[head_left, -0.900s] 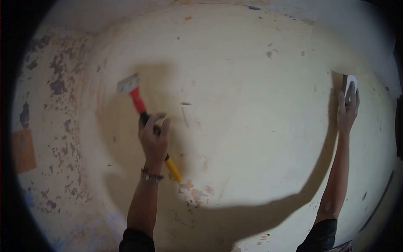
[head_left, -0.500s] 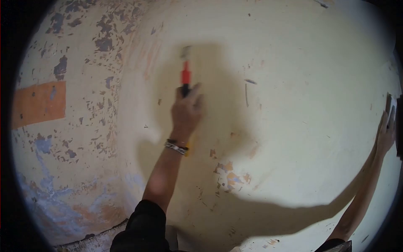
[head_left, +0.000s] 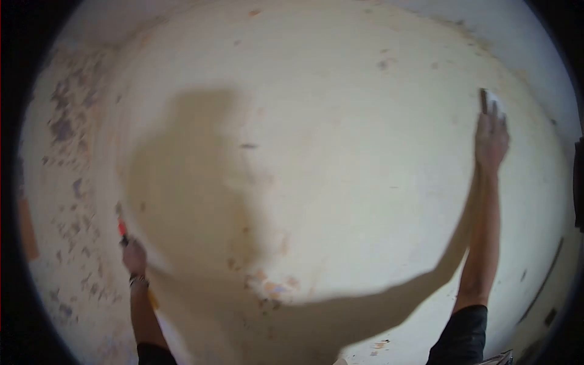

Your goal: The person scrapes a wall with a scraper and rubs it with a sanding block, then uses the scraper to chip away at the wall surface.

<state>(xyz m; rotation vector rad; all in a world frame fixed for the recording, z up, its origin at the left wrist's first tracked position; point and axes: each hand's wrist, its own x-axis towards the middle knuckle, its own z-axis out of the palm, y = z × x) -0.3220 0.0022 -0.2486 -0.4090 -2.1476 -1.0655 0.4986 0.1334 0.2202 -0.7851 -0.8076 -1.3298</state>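
Gripping blurred tool [head_left: 122,229], left hand [head_left: 134,256]; right hand [head_left: 490,141] half-covers white block [head_left: 488,97].

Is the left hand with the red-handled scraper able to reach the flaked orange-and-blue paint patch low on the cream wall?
Probably yes. The left hand grips the red-handled scraper at the cream wall, and the flaked paint patch lies to its right, slightly lower, with only bare wall between.
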